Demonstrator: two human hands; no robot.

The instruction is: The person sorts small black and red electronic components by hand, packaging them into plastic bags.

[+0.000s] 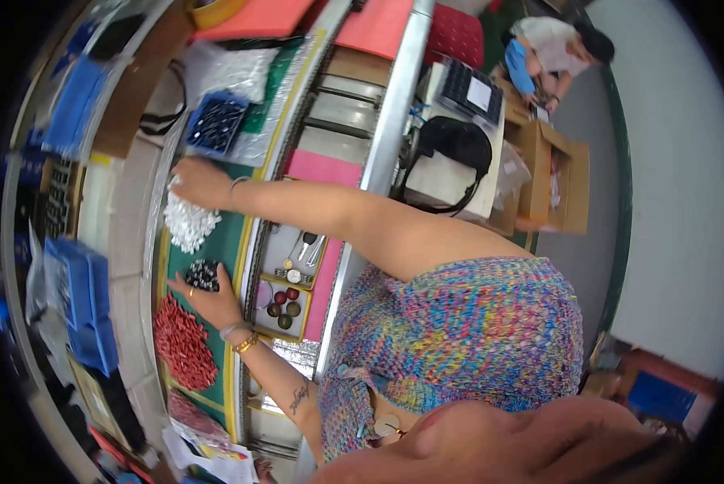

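Note:
My right hand [203,184] is over the upper end of a heap of small white plastic pieces [191,226]. Its fingers are curled down and pressed together, and what is between them is hidden. My left hand [210,303], wearing a ring and a bracelet, is spread with its thumb and fingers around a small pile of black and silver pieces [203,275]. A larger heap of red tube-like pieces [186,343] lies just below that hand. All three heaps rest on a green mat [226,234].
A blue bin of dark parts [217,123] and a bag of white pieces [245,73] lie above the right hand. Beside the mat, a yellow-edged tray [286,313] holds beads. Blue bins [87,298] line the far shelf. Another person [551,48] crouches near cardboard boxes [551,177].

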